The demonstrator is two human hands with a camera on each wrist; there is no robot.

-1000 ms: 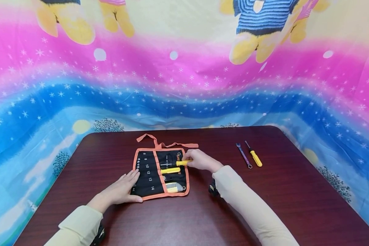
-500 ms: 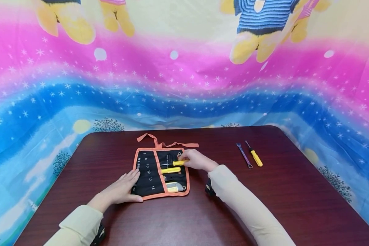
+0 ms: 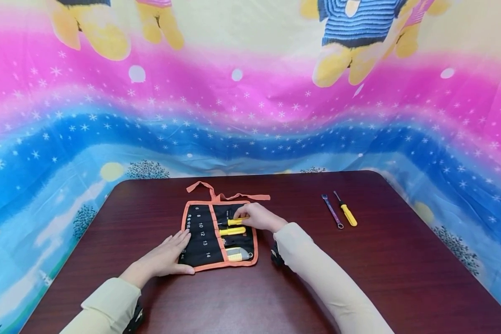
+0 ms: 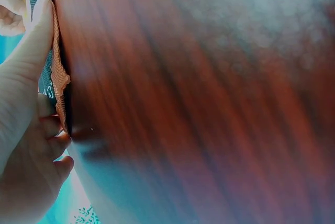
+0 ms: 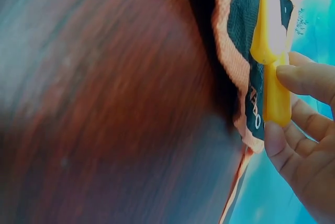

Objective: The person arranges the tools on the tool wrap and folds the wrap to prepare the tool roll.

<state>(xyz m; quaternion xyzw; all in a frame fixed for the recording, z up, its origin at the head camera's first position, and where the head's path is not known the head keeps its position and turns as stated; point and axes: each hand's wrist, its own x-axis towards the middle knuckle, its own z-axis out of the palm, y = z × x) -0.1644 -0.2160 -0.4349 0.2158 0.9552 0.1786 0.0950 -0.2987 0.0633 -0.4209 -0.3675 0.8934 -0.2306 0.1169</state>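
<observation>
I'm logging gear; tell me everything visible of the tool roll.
The tool roll looks like black fabric with orange edging, divider and ties, plus white numbers. It lies open on the table. Its right half bears one yellow handle and a grey-yellow tool. The left hand rests on its left edge; the right hand pinches another handle over it.

One left hand (image 3: 164, 256), one right hand (image 3: 262, 217), one tabletop (image 3: 250, 297) and one tool pouch (image 3: 197, 249) with six printed numbers (image 3: 201, 225) and two orange tie ends (image 3: 259, 197) are visible. Yellow-handled screwdrivers (image 3: 232, 231) count three: two at the pouch, one toward three o'clock from it. Beside that last lies one combination wrench (image 3: 332, 212); one utility knife (image 3: 235, 254) sits toward the pouch's five o'clock.
</observation>
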